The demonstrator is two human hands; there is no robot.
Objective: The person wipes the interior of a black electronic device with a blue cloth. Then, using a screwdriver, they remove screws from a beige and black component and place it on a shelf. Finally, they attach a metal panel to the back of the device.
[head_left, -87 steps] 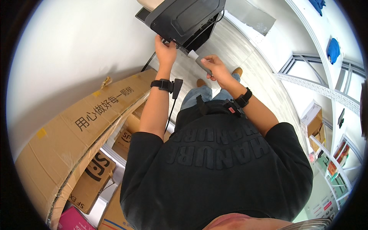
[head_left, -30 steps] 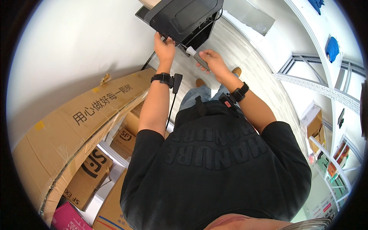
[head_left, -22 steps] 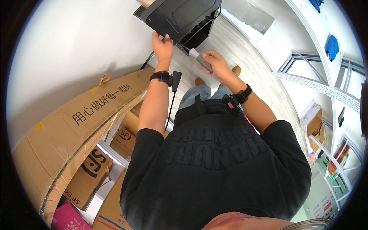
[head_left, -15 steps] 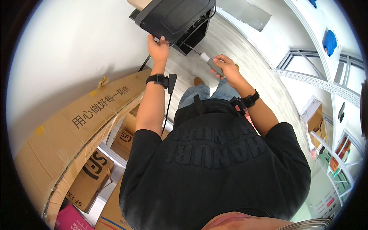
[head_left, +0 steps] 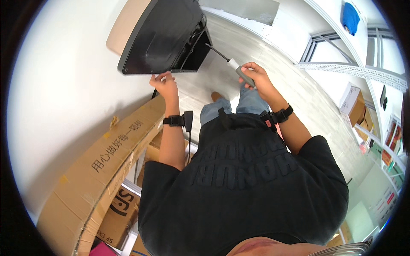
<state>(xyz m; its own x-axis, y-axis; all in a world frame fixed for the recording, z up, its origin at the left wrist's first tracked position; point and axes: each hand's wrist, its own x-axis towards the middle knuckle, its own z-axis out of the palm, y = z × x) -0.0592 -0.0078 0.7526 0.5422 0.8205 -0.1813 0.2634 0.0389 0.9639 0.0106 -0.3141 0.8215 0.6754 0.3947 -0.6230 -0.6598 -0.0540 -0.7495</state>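
Observation:
A screwdriver with a grey and white handle is held in my right hand. Its dark shaft points up and left, the tip close to the side of a large black casing but seemingly apart from it. That casing has a broad glossy face and a dark open compartment with a cable along it. My left hand is at the casing's lower edge, thumb and fingers drawn together there. Whatever lies between those fingertips is too small to make out.
A beige rounded panel shows behind the casing, by the white wall. To the left runs a long cardboard box over shelves with more cartons. White metal racking stands at right, with a blue item and an open carton.
The casing now appears further left, its face turned more toward me. My left hand's fingers have shifted from gripping its corner to a pinch at its edge. The screwdriver's tip has drawn away from it.

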